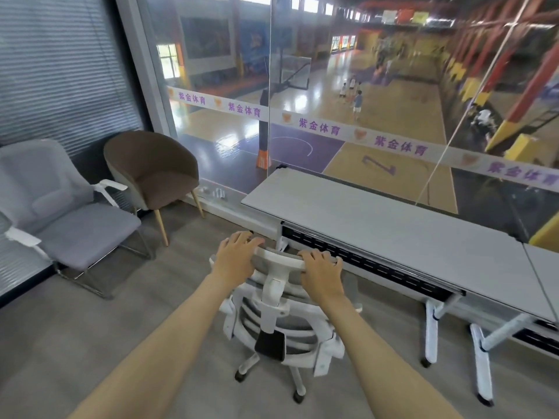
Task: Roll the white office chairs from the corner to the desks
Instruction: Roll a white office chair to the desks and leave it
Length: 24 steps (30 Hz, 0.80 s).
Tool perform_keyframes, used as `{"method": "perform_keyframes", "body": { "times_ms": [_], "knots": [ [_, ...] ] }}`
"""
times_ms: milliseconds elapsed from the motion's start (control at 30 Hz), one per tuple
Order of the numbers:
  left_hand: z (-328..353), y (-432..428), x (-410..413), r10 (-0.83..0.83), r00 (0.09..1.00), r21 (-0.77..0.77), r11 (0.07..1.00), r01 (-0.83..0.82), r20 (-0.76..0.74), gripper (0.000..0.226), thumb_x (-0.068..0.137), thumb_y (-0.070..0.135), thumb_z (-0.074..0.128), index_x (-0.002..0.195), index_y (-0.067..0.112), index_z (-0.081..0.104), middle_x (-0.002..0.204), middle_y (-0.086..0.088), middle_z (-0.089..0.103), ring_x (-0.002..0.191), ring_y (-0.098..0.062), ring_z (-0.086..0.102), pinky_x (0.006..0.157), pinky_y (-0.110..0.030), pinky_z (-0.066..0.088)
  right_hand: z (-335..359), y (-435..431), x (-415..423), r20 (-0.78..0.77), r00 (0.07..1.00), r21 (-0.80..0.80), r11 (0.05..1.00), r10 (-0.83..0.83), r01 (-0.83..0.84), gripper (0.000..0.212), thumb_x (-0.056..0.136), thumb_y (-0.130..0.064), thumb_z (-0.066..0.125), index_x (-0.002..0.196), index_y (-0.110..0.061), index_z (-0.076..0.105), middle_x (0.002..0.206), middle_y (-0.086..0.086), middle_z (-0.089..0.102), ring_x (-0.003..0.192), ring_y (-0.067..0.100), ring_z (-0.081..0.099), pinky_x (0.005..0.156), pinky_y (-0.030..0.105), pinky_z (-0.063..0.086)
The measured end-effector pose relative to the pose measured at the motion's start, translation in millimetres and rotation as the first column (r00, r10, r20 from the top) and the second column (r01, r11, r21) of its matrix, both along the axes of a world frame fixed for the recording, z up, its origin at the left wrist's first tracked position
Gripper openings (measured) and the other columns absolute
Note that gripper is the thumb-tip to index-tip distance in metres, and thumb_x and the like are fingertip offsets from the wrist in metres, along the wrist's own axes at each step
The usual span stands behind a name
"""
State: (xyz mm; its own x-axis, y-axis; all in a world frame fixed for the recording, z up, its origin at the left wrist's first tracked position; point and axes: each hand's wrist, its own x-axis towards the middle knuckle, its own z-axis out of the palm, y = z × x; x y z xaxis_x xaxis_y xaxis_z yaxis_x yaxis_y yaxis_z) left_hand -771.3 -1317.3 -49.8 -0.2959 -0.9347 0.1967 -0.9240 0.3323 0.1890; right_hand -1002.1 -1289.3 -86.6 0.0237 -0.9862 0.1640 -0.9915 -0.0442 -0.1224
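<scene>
- Left hand (237, 256) and right hand (321, 271): both curled over the top rail of the white-framed, grey-mesh rolling office chair (279, 316), one at each end.
- Chair sits on grey floor, back toward camera, just beside the left end of the long pale-grey desk (393, 234) along the glass wall.
- Left corner: grey padded chair with white armrests (75, 219), brown upholstered tub chair with wooden legs (157, 170) beside it.
</scene>
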Motion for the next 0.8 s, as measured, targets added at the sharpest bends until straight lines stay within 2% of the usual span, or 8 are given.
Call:
{"method": "perform_keyframes", "body": {
  "times_ms": [100, 233, 333, 400, 533, 633, 800],
  "knots": [
    [5, -6, -4, 0.007, 0.999, 0.005, 1.0, -0.007, -0.052, 0.068, 0.081, 0.008, 0.062, 0.143, 0.032, 0.048, 0.145, 0.003, 0.047, 0.14, -0.022, 0.037, 0.11, -0.042, 0.038, 5, -21, -9, 0.033, 0.999, 0.063, 0.998, -0.026, 0.023, 0.052, 0.089, -0.025, 0.058, 0.14, -0.03, 0.049, 0.134, -0.002, 0.058, 0.126, 0.025, 0.049, 0.107, 0.057, 0.031],
    [6, -6, 7, 0.048, 0.997, 0.068, 0.997, -0.044, -0.065, 0.064, 0.086, 0.014, 0.062, 0.145, 0.032, 0.045, 0.147, 0.003, 0.045, 0.139, -0.022, 0.037, 0.105, -0.039, 0.038, 11, -43, -12, 0.076, 0.996, 0.109, 0.993, -0.047, 0.038, 0.059, 0.092, -0.037, 0.055, 0.149, -0.033, 0.038, 0.149, -0.002, 0.047, 0.14, 0.024, 0.038, 0.116, 0.062, 0.02],
    [5, -5, 22, 0.085, 0.996, 0.112, 0.99, -0.081, -0.035, 0.056, 0.091, 0.021, 0.06, 0.144, 0.034, 0.044, 0.145, 0.004, 0.047, 0.135, -0.024, 0.04, 0.098, -0.04, 0.042, 12, -48, -4, 0.098, 0.995, 0.026, 1.0, -0.004, 0.002, 0.067, 0.093, -0.032, 0.058, 0.155, -0.032, 0.031, 0.158, 0.003, 0.037, 0.15, 0.026, 0.026, 0.118, 0.065, 0.011],
    [5, 0, 36, 0.128, 0.99, 0.15, 0.981, -0.12, -0.049, 0.055, 0.092, 0.022, 0.061, 0.143, 0.033, 0.044, 0.142, 0.004, 0.048, 0.133, -0.024, 0.042, 0.097, -0.042, 0.042, 13, -46, 12, 0.095, 0.994, -0.038, 0.998, 0.057, -0.054, 0.07, 0.089, -0.02, 0.063, 0.152, -0.029, 0.035, 0.158, 0.006, 0.036, 0.152, 0.028, 0.022, 0.118, 0.067, 0.01],
    [2, 20, 74, 0.237, 0.971, 0.181, 0.957, -0.227, -0.036, 0.048, 0.094, 0.023, 0.062, 0.14, 0.03, 0.048, 0.137, 0.003, 0.052, 0.127, -0.024, 0.046, 0.098, -0.044, 0.046, 12, -40, 66, 0.084, 0.963, -0.115, 0.963, 0.255, -0.245, 0.058, 0.083, -0.017, 0.064, 0.137, -0.029, 0.045, 0.144, 0.001, 0.047, 0.141, 0.026, 0.038, 0.11, 0.065, 0.03],
    [2, 44, 110, 0.323, 0.946, 0.208, 0.927, -0.312, -0.023, 0.043, 0.094, 0.021, 0.059, 0.136, 0.027, 0.052, 0.136, 0.002, 0.054, 0.125, -0.024, 0.049, 0.096, -0.044, 0.048, 11, -34, 114, 0.152, 0.912, -0.07, 0.925, 0.38, -0.373, 0.051, 0.087, -0.013, 0.055, 0.135, -0.027, 0.047, 0.141, -0.002, 0.049, 0.135, 0.024, 0.043, 0.107, 0.056, 0.039],
    [-6, 104, 181, 0.488, 0.87, 0.257, 0.851, -0.457, -0.068, 0.033, 0.094, 0.019, 0.052, 0.125, 0.027, 0.059, 0.122, 0.002, 0.06, 0.113, -0.023, 0.057, 0.087, -0.039, 0.051, 7, -14, 203, 0.131, 0.829, 0.001, 0.836, 0.544, -0.549, 0.044, 0.092, -0.019, 0.055, 0.136, -0.021, 0.054, 0.131, 0.001, 0.058, 0.119, 0.028, 0.057, 0.09, 0.046, 0.049]
  ]
}}
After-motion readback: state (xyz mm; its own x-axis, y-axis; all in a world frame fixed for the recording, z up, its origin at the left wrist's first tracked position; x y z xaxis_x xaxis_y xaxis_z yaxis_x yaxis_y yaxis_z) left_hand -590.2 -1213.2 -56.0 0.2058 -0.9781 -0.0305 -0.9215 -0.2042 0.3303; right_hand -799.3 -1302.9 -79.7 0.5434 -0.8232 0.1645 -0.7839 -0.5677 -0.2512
